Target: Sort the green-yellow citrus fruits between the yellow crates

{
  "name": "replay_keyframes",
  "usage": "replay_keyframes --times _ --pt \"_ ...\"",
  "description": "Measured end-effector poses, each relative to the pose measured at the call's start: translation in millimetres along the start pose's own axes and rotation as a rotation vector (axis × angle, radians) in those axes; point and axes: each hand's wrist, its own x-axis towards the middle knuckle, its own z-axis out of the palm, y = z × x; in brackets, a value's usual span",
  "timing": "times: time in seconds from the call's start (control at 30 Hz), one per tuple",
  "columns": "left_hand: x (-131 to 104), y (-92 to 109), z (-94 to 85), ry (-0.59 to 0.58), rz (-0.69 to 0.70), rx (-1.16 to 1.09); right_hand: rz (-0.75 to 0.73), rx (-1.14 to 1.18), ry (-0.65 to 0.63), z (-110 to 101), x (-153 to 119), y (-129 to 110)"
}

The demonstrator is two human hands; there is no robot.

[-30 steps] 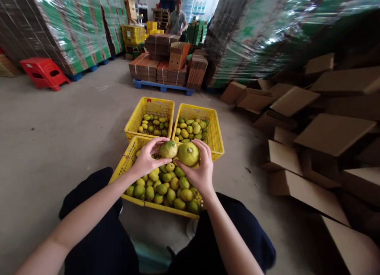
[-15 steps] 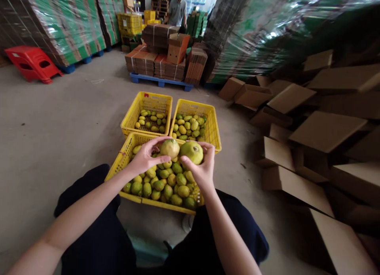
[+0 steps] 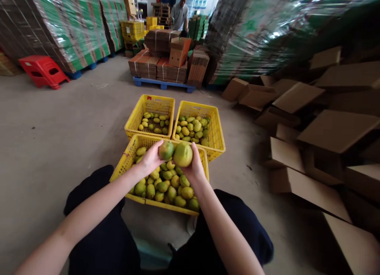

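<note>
My left hand [image 3: 151,160] is closed around a green lemon with a yellowish patch [image 3: 166,151]. Right beside it, a larger yellow-green lemon [image 3: 183,154] sits in the grip of my right hand [image 3: 195,167], whose fingers are partly hidden behind the fruit. Both lemons are held up side by side above the near yellow crate [image 3: 139,200]. Many green and yellow lemons [image 3: 171,193] fill that crate. Two more yellow crates stand just beyond it: the left one [image 3: 130,126] has a thin layer of lemons, the right one [image 3: 218,128] a fuller heap.
Open cardboard boxes [image 3: 314,191] are piled along the right. A red stool [image 3: 43,71] stands at the left. Flattened cartons [image 3: 158,43] lie stacked on a blue pallet [image 3: 163,84] ahead, with a person [image 3: 179,15] behind. Wrapped stacks [image 3: 77,25] flank the floor.
Both lemons have been turned in my hands; the left one now shows a greener side. My hands stay above the near crate. The view has shifted slightly.
</note>
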Motion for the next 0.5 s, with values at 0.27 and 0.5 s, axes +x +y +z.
replay_keyframes --times 0.27,0.5 --pt "5 5 2.9 0.119 -0.139 0.147 0.253 -0.001 0.038 -9 -5 15" --pt "1 8 9.6 0.141 -0.263 -0.119 0.083 0.066 0.014 -17 -7 1"
